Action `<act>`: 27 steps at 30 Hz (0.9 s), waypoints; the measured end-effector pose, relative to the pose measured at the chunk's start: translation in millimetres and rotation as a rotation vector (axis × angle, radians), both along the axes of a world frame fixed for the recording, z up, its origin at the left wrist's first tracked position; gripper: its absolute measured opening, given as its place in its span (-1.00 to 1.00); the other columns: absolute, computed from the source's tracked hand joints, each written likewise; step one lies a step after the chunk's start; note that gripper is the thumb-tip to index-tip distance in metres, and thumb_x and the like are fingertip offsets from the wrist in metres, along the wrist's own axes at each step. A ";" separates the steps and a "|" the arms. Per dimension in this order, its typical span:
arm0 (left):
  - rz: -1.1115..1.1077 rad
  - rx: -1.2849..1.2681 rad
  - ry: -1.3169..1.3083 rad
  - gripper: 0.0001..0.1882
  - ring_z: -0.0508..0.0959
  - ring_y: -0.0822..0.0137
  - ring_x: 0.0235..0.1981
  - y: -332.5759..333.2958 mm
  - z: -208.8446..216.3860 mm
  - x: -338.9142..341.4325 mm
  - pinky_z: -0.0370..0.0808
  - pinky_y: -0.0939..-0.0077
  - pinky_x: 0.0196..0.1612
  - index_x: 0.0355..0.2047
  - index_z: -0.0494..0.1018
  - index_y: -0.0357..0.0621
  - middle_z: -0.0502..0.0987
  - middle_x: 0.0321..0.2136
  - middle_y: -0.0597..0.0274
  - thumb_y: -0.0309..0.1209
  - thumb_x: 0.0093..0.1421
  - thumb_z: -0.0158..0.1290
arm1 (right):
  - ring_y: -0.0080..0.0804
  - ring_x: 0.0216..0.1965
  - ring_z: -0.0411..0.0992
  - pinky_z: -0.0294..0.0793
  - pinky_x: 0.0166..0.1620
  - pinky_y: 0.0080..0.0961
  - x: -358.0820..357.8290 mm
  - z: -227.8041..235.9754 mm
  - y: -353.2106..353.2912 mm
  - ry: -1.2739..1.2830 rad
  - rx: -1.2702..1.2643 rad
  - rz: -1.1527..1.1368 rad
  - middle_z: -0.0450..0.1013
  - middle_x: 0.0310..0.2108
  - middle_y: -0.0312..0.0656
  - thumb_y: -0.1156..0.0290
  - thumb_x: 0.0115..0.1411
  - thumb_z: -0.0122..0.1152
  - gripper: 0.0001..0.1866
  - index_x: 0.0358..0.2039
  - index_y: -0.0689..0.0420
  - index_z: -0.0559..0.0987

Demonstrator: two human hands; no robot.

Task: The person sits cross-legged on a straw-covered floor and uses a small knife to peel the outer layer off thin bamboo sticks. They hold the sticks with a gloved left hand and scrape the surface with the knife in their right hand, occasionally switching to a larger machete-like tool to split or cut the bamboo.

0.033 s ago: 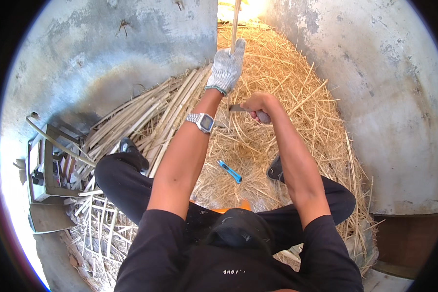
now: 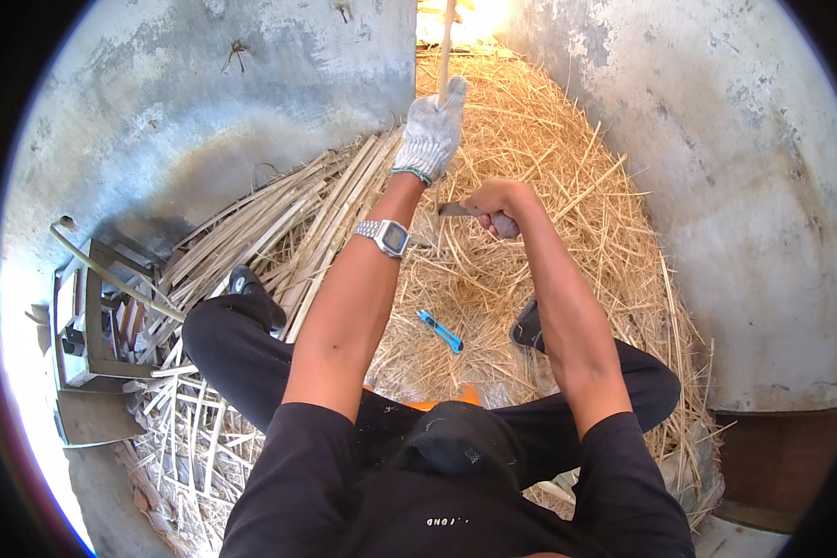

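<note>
My left hand (image 2: 431,128), in a grey-white knitted glove, is closed around a thin wooden or bamboo strip (image 2: 447,42) that rises past its thumb. Bare and closed, my right hand (image 2: 498,205) grips the handle of a knife (image 2: 456,209). The blade points left, close to the strip's lower part below the glove; whether they touch I cannot tell. A blue box cutter (image 2: 440,331) lies on the shavings between my legs, nearer to me than both hands.
Pale shavings (image 2: 549,139) cover the ground ahead and to the right. Long split strips (image 2: 288,209) are piled at the left, beside a dark wooden frame (image 2: 93,316). Grey walls (image 2: 716,186) stand on both sides. Something orange (image 2: 465,395) shows beneath me.
Almost nothing differs. My gloved hand and the top of the strip have shifted very slightly left; the knife hand stays nearly in place.
</note>
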State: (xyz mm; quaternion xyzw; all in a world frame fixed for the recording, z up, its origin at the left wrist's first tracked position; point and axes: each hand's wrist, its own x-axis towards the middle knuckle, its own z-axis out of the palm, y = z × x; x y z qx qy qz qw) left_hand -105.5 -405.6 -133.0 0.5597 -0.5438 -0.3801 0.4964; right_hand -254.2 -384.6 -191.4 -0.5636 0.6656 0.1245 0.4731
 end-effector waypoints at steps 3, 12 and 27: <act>0.005 -0.001 0.042 -0.25 0.25 0.37 -0.75 -2.1 -12.7 8.0 0.23 0.31 -0.64 -0.76 0.28 -0.11 0.24 -0.82 0.35 0.26 0.33 -0.14 | -0.65 -0.74 0.10 0.20 -0.67 -0.63 -55.1 -15.6 -16.3 -0.404 0.247 -0.275 0.21 -0.72 -0.38 0.07 0.35 0.07 -0.60 -0.22 0.21 0.53; -0.266 0.043 -0.173 -0.24 0.38 0.33 -0.66 37.6 11.4 -42.6 0.38 0.25 -0.54 -0.63 0.46 -0.21 0.37 -0.74 0.25 0.32 0.24 -0.08 | -0.38 -0.40 0.52 0.52 -0.32 -0.38 -77.1 -8.3 -14.0 0.380 -0.547 0.359 0.52 -0.50 -0.13 0.09 0.13 0.36 -0.62 -0.23 0.15 0.67; 0.197 0.022 0.457 -0.42 0.25 0.50 -0.83 -16.6 -21.5 96.1 0.17 0.48 -0.80 -0.66 0.30 0.07 0.19 -0.85 0.43 0.19 0.33 -0.07 | -0.61 -0.68 0.25 0.28 -0.64 -0.63 -76.6 -13.6 41.7 -0.402 -0.458 -0.658 0.35 -0.58 -0.34 0.32 0.19 0.31 -0.75 -0.34 0.20 0.45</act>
